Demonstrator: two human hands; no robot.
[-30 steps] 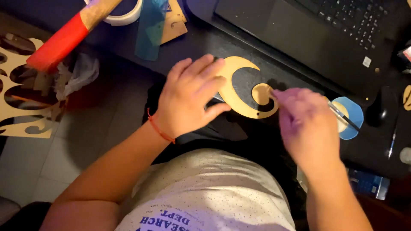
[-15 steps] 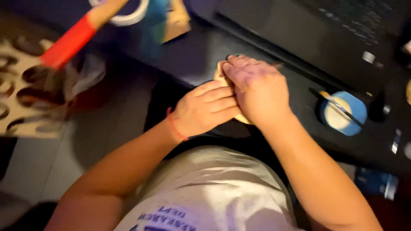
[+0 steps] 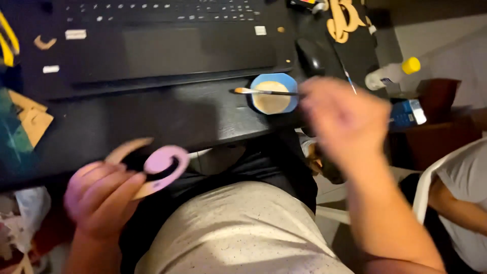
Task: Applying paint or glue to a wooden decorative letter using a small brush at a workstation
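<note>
My left hand (image 3: 101,200) grips a flat wooden crescent cut-out (image 3: 127,149) at the near edge of the black desk (image 3: 203,119), over my lap. A pale pink crescent piece (image 3: 165,162) lies on top of it. My right hand (image 3: 345,119) is blurred, raised at the right of the desk. It sits at the handle end of a thin paintbrush (image 3: 266,92). Whether its fingers hold the brush is unclear. The brush lies across a small blue dish (image 3: 284,81) filled with a cream-coloured paste.
A black laptop (image 3: 167,45) covers the back of the desk, with a dark mouse (image 3: 309,56) beside it. Wooden cut-outs (image 3: 345,20), a white bottle with yellow cap (image 3: 393,73) and a blue carton (image 3: 408,112) lie right. Another person (image 3: 456,203) sits at far right.
The view swung left to right. My right hand left the crescent and moved right to the brush. My left hand now holds the crescent alone, with the pink piece on it.
</note>
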